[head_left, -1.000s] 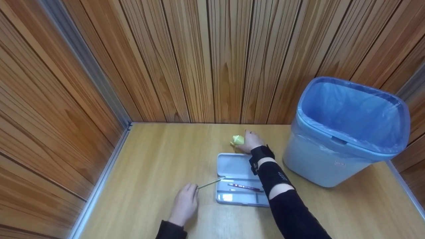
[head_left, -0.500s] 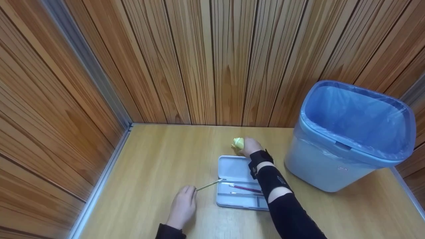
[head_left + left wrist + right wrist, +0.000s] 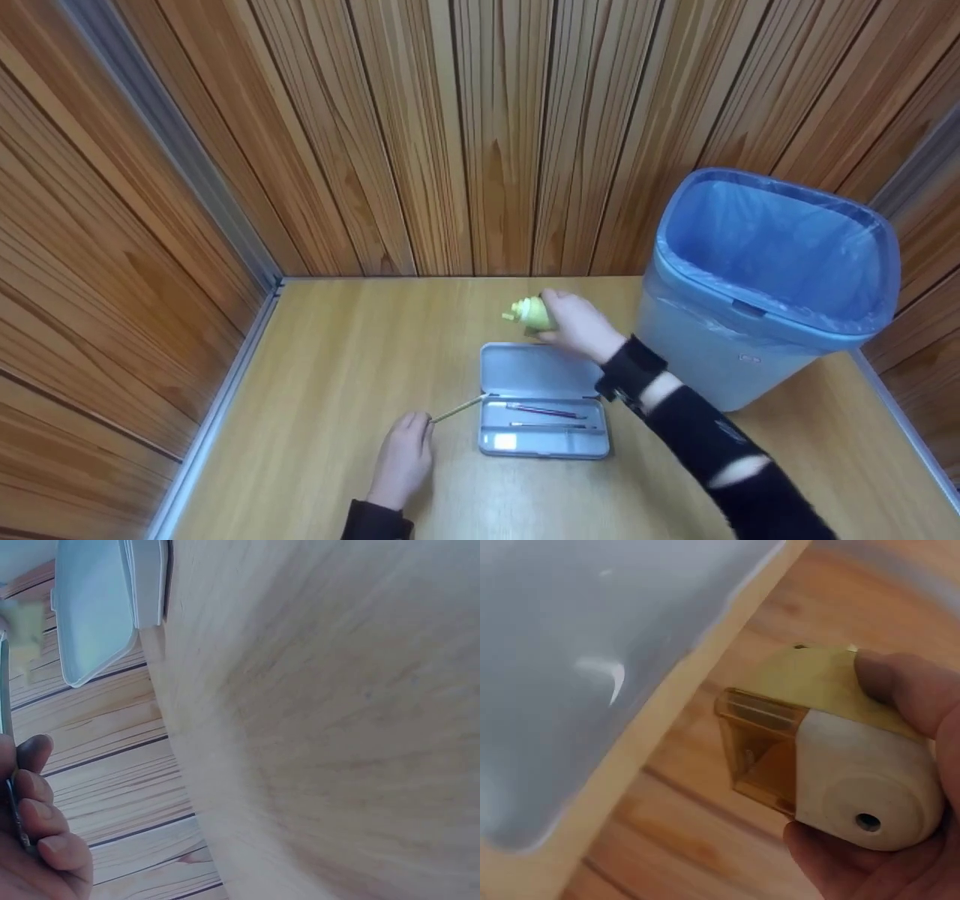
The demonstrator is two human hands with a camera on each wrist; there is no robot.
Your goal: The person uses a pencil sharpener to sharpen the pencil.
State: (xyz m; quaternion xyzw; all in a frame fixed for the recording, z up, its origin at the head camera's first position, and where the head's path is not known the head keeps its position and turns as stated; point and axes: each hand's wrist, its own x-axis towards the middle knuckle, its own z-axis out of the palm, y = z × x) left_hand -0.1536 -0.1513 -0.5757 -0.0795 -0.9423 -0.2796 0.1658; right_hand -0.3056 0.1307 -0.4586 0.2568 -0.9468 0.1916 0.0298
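My left hand point(image 3: 403, 454) grips a slim pencil point(image 3: 456, 409), whose far end reaches the left side of the open pencil case point(image 3: 540, 369). In the left wrist view, the fingers point(image 3: 43, 816) curl round its shaft. My right hand point(image 3: 581, 324) holds a yellow pencil sharpener point(image 3: 535, 313) above the table behind the case lid. Seen from the right wrist, the sharpener point(image 3: 870, 780) has a pale face with a round pencil hole and a clear orange shavings drawer point(image 3: 761, 754). Thumb and fingers hold it from opposite sides.
Inside the case lie a dark red pencil point(image 3: 544, 410) and a thin light stick point(image 3: 547, 425). A large bin point(image 3: 720, 345) with a blue liner stands at the right. Wood-panelled walls point(image 3: 435, 150) border the table point(image 3: 337, 360) at the back and left.
My right hand has lifted the sharpener and turned it, so more of it shows left of the fingers. The arm has swung right, uncovering the case. My left hand still holds the pencil.
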